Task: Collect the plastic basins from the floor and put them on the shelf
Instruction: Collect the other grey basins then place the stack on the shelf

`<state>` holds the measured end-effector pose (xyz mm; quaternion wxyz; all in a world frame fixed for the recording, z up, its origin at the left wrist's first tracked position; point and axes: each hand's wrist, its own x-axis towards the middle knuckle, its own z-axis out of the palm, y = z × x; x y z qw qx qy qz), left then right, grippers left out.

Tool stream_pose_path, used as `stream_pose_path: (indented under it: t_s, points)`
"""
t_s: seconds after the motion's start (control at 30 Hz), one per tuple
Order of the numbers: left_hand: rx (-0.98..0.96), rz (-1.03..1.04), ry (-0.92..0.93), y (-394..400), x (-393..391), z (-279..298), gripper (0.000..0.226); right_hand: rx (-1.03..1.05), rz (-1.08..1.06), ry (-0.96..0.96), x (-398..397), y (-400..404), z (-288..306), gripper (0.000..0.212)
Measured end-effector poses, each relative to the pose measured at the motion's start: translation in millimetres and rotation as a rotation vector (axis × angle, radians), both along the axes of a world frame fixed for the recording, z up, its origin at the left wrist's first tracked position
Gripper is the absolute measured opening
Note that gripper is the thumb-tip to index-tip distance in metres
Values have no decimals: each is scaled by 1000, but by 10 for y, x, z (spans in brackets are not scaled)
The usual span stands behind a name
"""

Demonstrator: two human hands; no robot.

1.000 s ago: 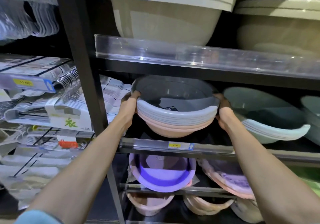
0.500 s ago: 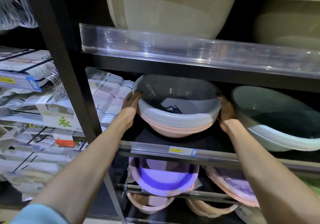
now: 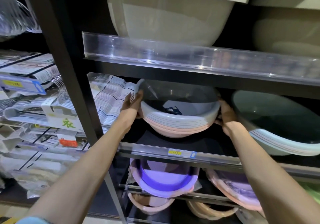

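Basin stack: a nested stack of basins (image 3: 178,118), grey-blue ones on top and pink ones beneath, sits tilted toward the camera inside the middle shelf (image 3: 181,153), its underside close to or on the dark shelf floor; contact cannot be told.
Left hand: the left hand (image 3: 132,105) is on the stack's left rim, thumb up along the rim edge, fingers (image 3: 138,115) curled under the side, grasping it.
Right hand: the right hand (image 3: 225,115) holds the stack's right rim, fingers wrapped behind and below the edge, grasping it.
Change from a second ago: the stack has gone further back into the shelf; both arms reach deeper and both hands keep their grasp on the same two sides of the rim.
Camera: the view has moved closer and a little to the left, so the shelf fills more of the frame.
Neighbour: a stack of pale green basins (image 3: 280,125) lies tilted just to the right on the same shelf, near the right hand.
Above: large beige tubs (image 3: 169,14) stand behind a clear plastic rail (image 3: 190,57).
Below: a purple basin (image 3: 164,178) nested in pink ones; a yellow price tag (image 3: 174,153) on the shelf edge.
Left bay: packaged hangers (image 3: 43,106), blurred.
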<state>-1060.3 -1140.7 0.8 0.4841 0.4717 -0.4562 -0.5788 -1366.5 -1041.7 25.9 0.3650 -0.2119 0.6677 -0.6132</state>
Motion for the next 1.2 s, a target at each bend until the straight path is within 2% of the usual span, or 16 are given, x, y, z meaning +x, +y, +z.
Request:
stream_pose_path:
  t_s: [0.1, 0.17, 0.23, 0.3, 0.43, 0.57, 0.87, 1.2]
  points:
    - [-179, -97, -309, 310, 133, -39, 82, -73, 89, 112, 45, 287, -100, 47]
    - [-285, -112, -453, 456, 195, -106, 78, -123, 148, 214, 98, 507, -166, 38]
    - [-349, -126, -520, 578, 214, -173, 77, -93, 234, 333, 175, 659, -221, 39]
    - [-386, -143, -570, 686, 190, -216, 76, 3, 273, 453, 309, 763, -271, 53]
    - [-421, -66, -637, 825, 34, -221, 70, 115, 166, 627, 611, 817, -317, 57]
    - [-383, 25, -711, 865, -86, -140, 86, 135, 110, 646, 719, 764, -292, 66]
    - [-342, 24, -804, 863, -88, -45, 87, 173, 122, 627, 717, 756, -232, 77]
    - [-321, -31, -831, 991, 6, 79, 78, 248, 158, 663, 824, 867, -35, 59]
